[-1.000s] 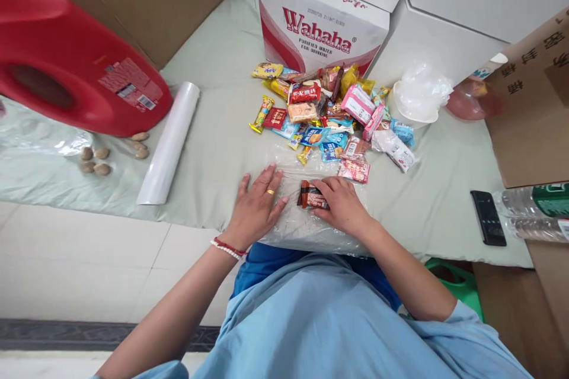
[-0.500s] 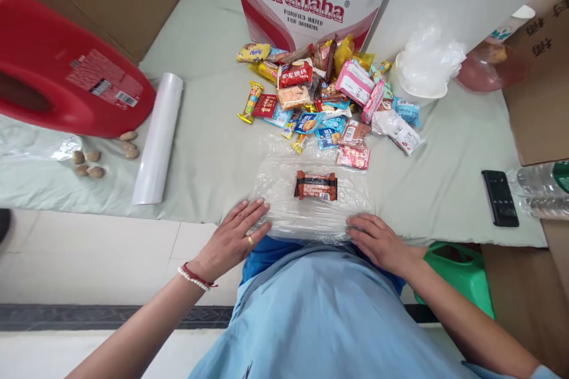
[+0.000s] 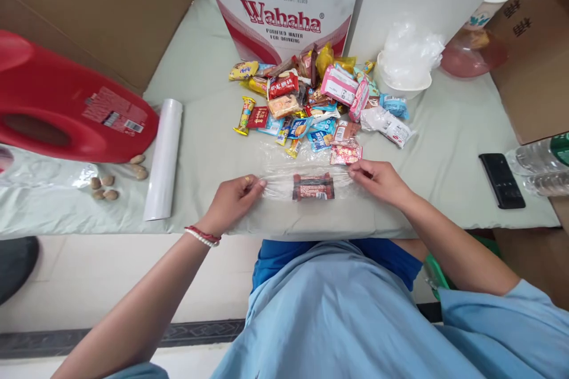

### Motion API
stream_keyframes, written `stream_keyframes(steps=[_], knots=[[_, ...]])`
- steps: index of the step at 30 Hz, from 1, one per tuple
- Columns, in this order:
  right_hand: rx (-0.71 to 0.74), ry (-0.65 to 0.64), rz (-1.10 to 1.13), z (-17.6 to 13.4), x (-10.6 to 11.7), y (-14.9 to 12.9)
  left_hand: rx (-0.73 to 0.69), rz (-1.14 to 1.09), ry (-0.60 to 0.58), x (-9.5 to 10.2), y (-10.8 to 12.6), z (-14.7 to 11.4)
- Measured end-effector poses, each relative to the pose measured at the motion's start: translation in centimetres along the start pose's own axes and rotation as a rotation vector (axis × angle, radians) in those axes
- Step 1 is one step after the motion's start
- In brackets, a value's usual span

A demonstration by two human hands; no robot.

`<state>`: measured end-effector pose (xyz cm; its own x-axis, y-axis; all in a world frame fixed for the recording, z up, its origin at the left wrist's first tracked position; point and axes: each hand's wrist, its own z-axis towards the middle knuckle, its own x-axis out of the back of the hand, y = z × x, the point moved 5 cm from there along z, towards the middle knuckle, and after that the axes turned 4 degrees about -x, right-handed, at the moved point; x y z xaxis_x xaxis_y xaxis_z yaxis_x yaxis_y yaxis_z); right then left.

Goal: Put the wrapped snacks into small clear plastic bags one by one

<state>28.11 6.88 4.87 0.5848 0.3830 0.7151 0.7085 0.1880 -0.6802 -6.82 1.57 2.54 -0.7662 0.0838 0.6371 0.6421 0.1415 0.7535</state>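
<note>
A sheet of clear plastic wrap (image 3: 278, 185) is stretched between my two hands near the table's front edge. My left hand (image 3: 237, 198) pinches its left side between thumb and fingers. At the opposite side, my right hand (image 3: 376, 180) has its fingers closed on the wrap too. Under the folded film lies a small brown wrapped snack (image 3: 313, 187), seen through the plastic. Just behind the wrap is a heap of packaged snacks (image 3: 306, 100), with a pink-and-red packet (image 3: 345, 155) closest to my right hand.
A white roll (image 3: 163, 160) lies at the left beside a large red jug (image 3: 75, 100) and several nuts (image 3: 106, 180). Behind the snacks stands a Wahaha carton (image 3: 284, 9). On the right are a white bowl (image 3: 402, 89) holding plastic, a black phone (image 3: 502, 180) and clear bottles (image 3: 537, 157).
Both hands have gone from lying flat on the wrap's near edge to gripping it. They have moved forward, folding the film over the brown snack. The view has shifted slightly.
</note>
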Motion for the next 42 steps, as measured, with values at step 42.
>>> stream_keyframes(steps=[42], knots=[[0.398,-0.132,-0.183,0.2,-7.5,-4.9,-0.356,0.125,-0.040,-8.6,5.8,-0.2]])
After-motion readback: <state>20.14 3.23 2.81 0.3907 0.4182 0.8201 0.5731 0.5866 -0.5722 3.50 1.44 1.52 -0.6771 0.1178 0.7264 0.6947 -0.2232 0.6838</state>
